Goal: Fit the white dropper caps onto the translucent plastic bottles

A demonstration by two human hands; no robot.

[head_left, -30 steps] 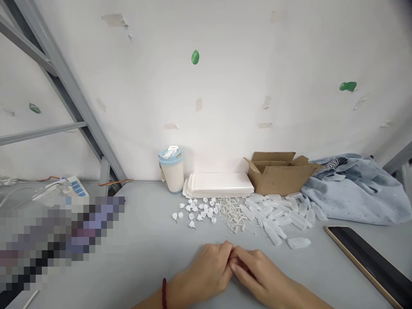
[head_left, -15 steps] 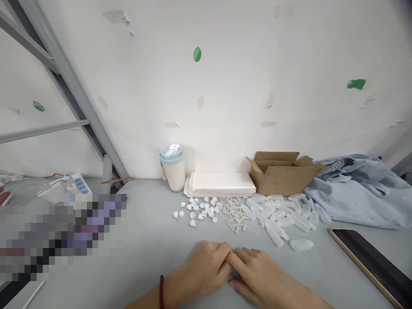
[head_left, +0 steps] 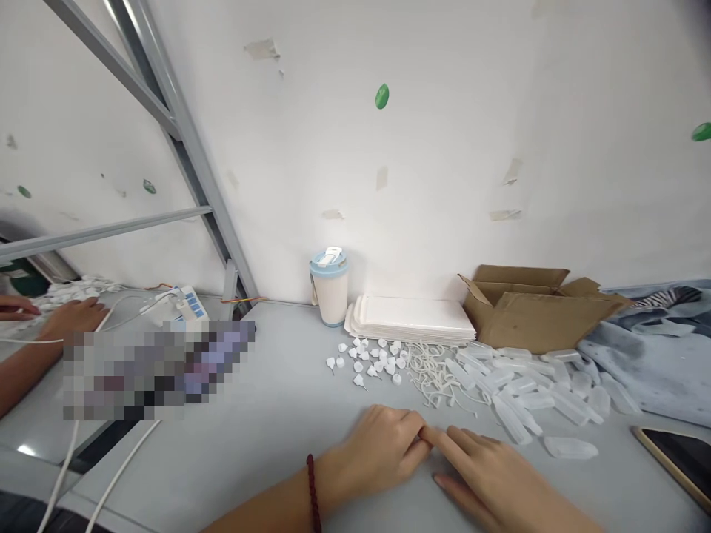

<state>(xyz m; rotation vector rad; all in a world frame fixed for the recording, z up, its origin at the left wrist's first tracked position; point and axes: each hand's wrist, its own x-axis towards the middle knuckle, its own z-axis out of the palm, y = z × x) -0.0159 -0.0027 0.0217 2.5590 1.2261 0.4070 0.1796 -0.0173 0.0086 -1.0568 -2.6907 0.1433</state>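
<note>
My left hand (head_left: 383, 448), with a dark red bracelet (head_left: 312, 492) on the wrist, rests on the grey table with its fingers curled in. Against those fingers lies the index fingertip of my right hand (head_left: 489, 474), whose fingers are stretched out and thumb apart. No object shows in either hand. Beyond them are small white pointed caps (head_left: 360, 381) with thin tips, a tangle of off-white cords (head_left: 433, 374), and a spread of translucent plastic sleeves (head_left: 514, 418). One sleeve (head_left: 571, 448) lies apart, nearest my right hand.
Along the wall stand a lidded cup (head_left: 332, 292), a stack of flat white cartons (head_left: 414, 318) and an open cardboard box (head_left: 533, 322). Blue cloth (head_left: 661, 363) and a phone (head_left: 681, 459) lie right. At left are a power strip (head_left: 192, 305), cables and another person's hand (head_left: 78, 318).
The view has turned left, so everything sits further right and another person's hands now show at far left. My two hands still touch at the fingers in nearly the same pose.
</note>
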